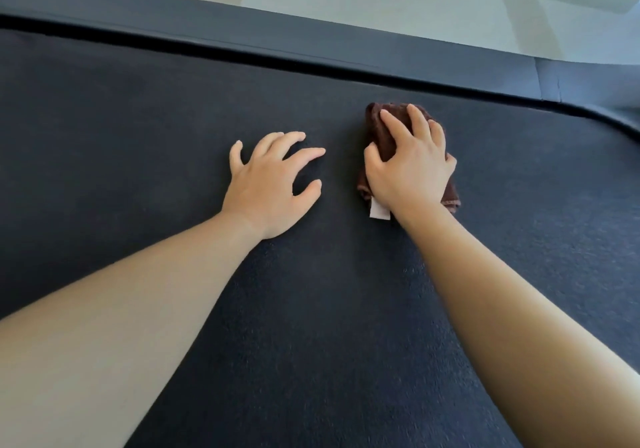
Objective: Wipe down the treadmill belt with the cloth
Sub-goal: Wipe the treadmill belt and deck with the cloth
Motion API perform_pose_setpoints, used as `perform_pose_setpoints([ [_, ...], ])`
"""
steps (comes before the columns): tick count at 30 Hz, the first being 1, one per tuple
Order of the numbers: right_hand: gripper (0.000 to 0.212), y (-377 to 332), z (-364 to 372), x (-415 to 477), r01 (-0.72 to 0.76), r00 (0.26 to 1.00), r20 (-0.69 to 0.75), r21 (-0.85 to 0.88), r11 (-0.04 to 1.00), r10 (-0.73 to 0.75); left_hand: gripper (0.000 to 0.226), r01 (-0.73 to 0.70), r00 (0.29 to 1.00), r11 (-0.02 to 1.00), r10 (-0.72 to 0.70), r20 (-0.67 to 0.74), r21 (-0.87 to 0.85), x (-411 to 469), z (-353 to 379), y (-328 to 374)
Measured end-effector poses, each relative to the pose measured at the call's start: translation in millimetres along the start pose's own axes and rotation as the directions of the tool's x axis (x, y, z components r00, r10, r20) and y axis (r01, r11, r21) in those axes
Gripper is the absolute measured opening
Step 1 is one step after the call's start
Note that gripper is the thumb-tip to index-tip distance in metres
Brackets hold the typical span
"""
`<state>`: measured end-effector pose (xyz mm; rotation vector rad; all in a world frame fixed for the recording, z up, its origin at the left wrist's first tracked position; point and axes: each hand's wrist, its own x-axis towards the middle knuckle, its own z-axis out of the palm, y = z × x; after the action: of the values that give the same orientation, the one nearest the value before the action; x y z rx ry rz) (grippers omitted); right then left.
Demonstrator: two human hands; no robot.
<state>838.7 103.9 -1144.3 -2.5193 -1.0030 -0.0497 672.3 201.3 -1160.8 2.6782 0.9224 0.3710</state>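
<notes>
Right hand (410, 167) clutches the bunched cloth (379, 129) on the treadmill belt (138, 118); beside the cloth, left hand (268, 181) rests splayed, empty. Bunched so tight, it may leave strips unwiped.

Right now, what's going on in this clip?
A person is leaning over a treadmill belt and wiping it. The right hand presses a bunched brown cloth flat against the dark belt, near the side rail; a white tag sticks out from under the wrist. The left hand holds nothing and rests beside it, fingers spread on the belt. Pale floor lies beyond the rail.
</notes>
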Motion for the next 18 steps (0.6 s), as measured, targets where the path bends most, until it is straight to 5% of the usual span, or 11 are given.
perform_pose_setpoints([
  [18,0.056,-11.9,13.7,57.5,0.049,0.996,0.072,-0.004,0.999,-0.049,0.042,-0.008,1.0,0.998,0.007,-0.013,-0.061,1.6,1.1,-1.5],
])
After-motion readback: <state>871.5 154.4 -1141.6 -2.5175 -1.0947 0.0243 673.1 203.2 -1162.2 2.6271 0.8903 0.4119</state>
